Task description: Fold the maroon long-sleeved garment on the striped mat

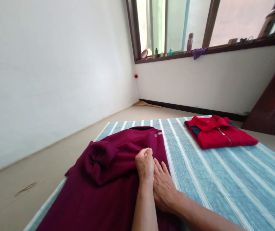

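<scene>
A maroon long-sleeved top (108, 199) lies partly folded on a blue-and-white striped cloth (200, 179). Its bunched sleeve (101, 160) rests across the left part, and a small pale printed mark shows near the upper right edge. My left hand (145, 163) is closed in a fist on the top, its fingers curled at the fabric. Close beside it, touching along the wrist, my right hand (163, 184) lies flat on the garment near its right edge, fingers stretched out.
A folded red jacket (221, 132) with a zip and dark panels lies on the cloth at right. Beyond are a broom (147, 104) on the floor, a white wall (55, 64), and a window sill holding a red flask (189, 42) and a purple cloth (199, 53).
</scene>
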Tool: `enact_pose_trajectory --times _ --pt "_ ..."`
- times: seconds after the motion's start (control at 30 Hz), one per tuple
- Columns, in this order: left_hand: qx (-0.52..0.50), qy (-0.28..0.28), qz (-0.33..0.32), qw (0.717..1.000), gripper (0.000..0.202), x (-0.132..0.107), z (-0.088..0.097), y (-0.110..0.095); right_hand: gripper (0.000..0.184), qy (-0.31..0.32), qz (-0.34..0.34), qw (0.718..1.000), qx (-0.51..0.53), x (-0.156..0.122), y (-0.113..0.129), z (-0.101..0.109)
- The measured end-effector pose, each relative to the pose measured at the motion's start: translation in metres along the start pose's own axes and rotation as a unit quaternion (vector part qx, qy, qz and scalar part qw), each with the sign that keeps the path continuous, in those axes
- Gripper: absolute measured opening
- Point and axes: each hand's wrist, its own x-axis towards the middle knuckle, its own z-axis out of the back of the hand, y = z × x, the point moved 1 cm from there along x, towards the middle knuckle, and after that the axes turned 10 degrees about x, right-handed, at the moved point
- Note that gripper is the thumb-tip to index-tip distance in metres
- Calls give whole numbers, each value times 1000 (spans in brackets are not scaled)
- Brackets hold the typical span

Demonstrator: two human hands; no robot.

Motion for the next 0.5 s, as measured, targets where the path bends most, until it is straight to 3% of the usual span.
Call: enact_pose_trajectory --times 0.5 --pt "19 -4 6 1000 23 2 -1 5 68 25 5 1000 -2 1 0 2"
